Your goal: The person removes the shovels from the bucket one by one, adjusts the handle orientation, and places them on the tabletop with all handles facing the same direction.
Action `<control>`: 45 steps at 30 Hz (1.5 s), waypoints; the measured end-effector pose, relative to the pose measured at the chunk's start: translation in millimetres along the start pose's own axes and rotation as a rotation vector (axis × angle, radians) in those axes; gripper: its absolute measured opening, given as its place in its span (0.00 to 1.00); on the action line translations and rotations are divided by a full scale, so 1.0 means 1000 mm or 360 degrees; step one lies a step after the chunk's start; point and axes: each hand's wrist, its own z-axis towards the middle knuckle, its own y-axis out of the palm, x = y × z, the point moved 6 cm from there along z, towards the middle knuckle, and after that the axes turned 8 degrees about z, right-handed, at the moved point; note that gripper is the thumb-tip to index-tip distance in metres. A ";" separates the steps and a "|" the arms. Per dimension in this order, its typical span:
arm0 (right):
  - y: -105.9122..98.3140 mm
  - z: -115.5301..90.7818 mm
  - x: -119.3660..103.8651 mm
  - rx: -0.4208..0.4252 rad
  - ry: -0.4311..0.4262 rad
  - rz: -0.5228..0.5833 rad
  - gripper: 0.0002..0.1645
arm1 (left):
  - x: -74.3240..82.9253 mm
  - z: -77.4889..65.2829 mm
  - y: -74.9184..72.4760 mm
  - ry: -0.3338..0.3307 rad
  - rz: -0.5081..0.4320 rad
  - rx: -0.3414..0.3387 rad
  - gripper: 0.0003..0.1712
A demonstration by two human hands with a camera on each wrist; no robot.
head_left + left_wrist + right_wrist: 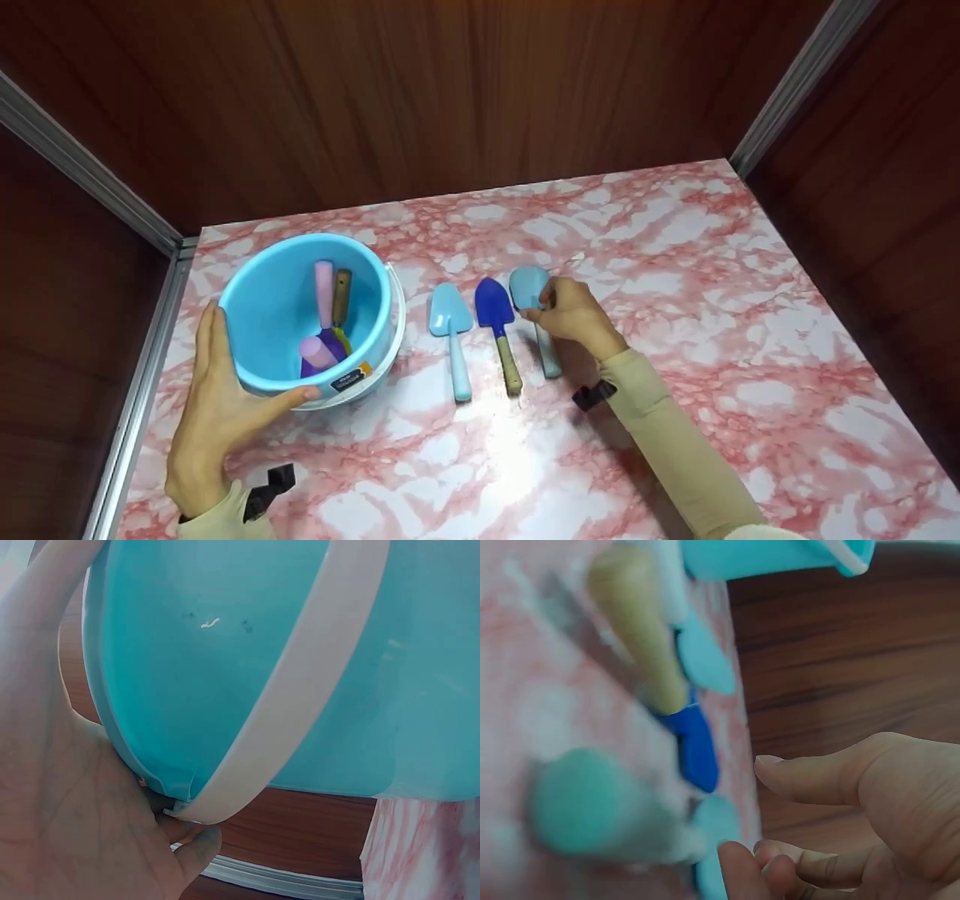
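A red-and-white marbled table (637, 232) bears a blue bucket (259, 315) and, beside it, three trowels (493, 304).

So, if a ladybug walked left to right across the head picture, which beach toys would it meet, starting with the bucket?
Light blue bucket → light blue shovel with the narrower blade → dark blue shovel → round-bladed shovel.

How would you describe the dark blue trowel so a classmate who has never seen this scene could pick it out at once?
Find the light blue bucket on the pink marbled table, then the row of three hand tools to its right. The dark blue trowel lies in the middle. Its dark blade and wood-coloured handle set it apart from the pale blue tools on either side.
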 end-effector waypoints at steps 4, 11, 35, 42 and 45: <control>-0.002 0.005 -0.035 -0.0004 -0.0132 -0.0004 0.21 | 0.000 -0.001 0.000 -0.0014 0.0021 -0.0021 0.91; 0.007 0.012 -0.112 0.0007 -0.0455 -0.0126 0.14 | 0.000 -0.001 -0.001 -0.0030 0.0032 -0.0027 0.91; 0.106 0.011 -0.241 -0.0296 -0.1572 -0.0429 0.14 | -0.001 -0.001 0.000 -0.0002 -0.0008 -0.0008 0.90; 0.141 0.008 -0.265 -0.0481 -0.1680 -0.0685 0.17 | 0.001 -0.002 0.000 -0.0005 0.0025 -0.0030 0.91; 0.158 0.005 -0.274 -0.0472 -0.1780 -0.0957 0.18 | 0.002 -0.002 0.000 0.0012 0.0038 -0.0020 0.91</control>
